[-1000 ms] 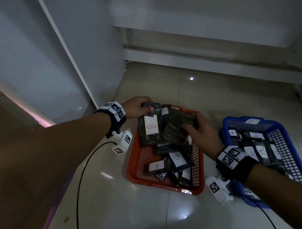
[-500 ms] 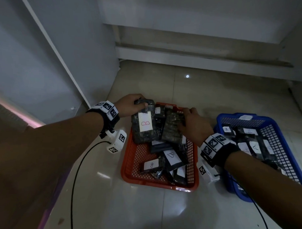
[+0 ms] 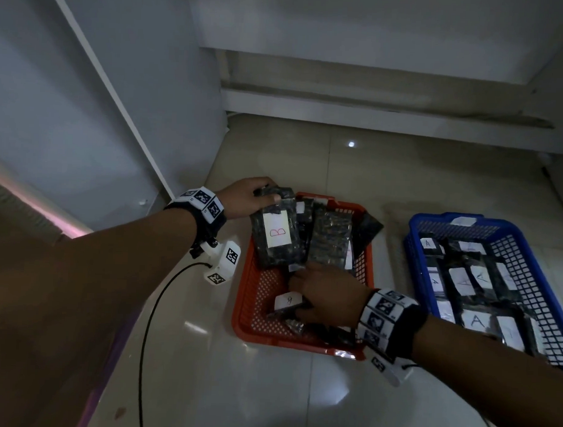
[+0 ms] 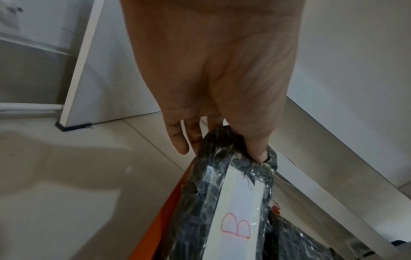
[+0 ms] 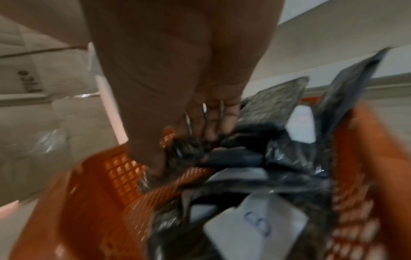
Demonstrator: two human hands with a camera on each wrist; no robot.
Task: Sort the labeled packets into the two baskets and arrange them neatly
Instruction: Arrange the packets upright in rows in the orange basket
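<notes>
The right hand (image 3: 327, 293) has left the far end of the orange basket (image 3: 249, 311), where half a second ago it lay on the dark packets standing against the far rim, and now reaches down into the near half of the basket, fingers spread over the loose packets lying flat there. One of these, a packet with a small white label (image 3: 288, 300), lies just beside its fingertips. The right wrist view is blurred, so I cannot tell whether the fingers have closed on anything or only rest on the heap. The left hand (image 3: 247, 197) has not let go: its thumb and fingers still pinch the top edge of the packet marked B (image 3: 278, 234), holding it upright at the far left corner of the orange basket, label towards the camera, with a second dark packet (image 3: 332, 240) leaning just beside it and a third tilted out over the far right rim. The blue basket (image 3: 413, 250) to the right holds its packets marked A (image 3: 476, 320) in flat rows and looks settled. As I read it, sorting is finished or nearly so, and the work now is tidying the B side: the left hand props the standing row while the right goes for the next loose packet to stand beside it. The packet hanging over the rim probably needs tucking in too.
</notes>
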